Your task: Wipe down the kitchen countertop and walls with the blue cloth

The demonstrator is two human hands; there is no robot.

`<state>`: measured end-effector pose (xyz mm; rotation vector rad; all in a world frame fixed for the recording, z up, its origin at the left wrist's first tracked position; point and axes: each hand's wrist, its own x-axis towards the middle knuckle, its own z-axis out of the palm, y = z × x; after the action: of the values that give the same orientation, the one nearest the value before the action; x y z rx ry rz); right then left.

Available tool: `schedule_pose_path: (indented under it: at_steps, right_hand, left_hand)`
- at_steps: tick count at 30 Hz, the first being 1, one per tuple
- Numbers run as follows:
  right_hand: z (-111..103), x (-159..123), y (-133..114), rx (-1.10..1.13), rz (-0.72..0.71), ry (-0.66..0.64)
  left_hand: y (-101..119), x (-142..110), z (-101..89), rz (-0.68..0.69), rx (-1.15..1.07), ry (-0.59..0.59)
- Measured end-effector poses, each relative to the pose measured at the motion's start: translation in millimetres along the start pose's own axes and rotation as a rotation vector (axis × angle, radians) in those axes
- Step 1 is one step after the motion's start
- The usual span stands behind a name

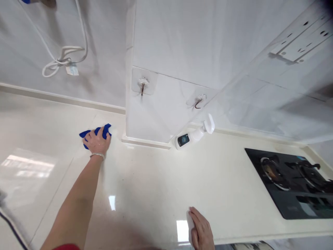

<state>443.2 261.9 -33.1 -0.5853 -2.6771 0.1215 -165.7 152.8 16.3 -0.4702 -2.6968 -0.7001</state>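
Observation:
My left hand (96, 143), with a bracelet at its wrist, presses a crumpled blue cloth (106, 130) onto the pale countertop (145, 177). Its fingers are bent over the cloth, close to the foot of the back wall. Near the counter's front edge my right hand (202, 230) rests with its fingers stretched forward and nothing seen in it. A white spray bottle (194, 136) with a dark label stands against the wall beyond the right hand, beside the jutting wall corner.
A black gas stove (288, 187) is set into the counter at the right. Two clear adhesive hooks (143, 86) stick to the jutting wall. Sockets (303, 38) are at upper right, and a looped white cable (65, 61) hangs at upper left.

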Motion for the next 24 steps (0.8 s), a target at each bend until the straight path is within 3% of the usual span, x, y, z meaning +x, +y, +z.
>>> schedule_pose_path:
  at_steps: [5,9,12,17,20,24]
  right_hand:
    - [0,-1,-2,-0.015,0.046,-0.009]
    - [3,-3,-1,-0.02,0.077,-0.006]
    - [7,-4,2,-0.005,0.053,0.011]
    - [12,-4,4,0.01,0.024,0.063]
    - [15,-2,3,0.012,0.007,0.086]
    - [16,1,1,0.015,0.009,0.127]
  left_hand:
    - [5,21,10.0,0.03,-0.038,-0.025]
    - [5,3,0.9,0.089,0.001,-0.105]
    - [8,-36,-14.3,0.153,0.037,-0.117]
    - [23,-124,-40.9,0.269,0.091,-0.097]
    - [44,-174,-52.5,0.331,0.085,-0.115]
    - [89,-243,-61.4,0.46,-0.008,-0.186]
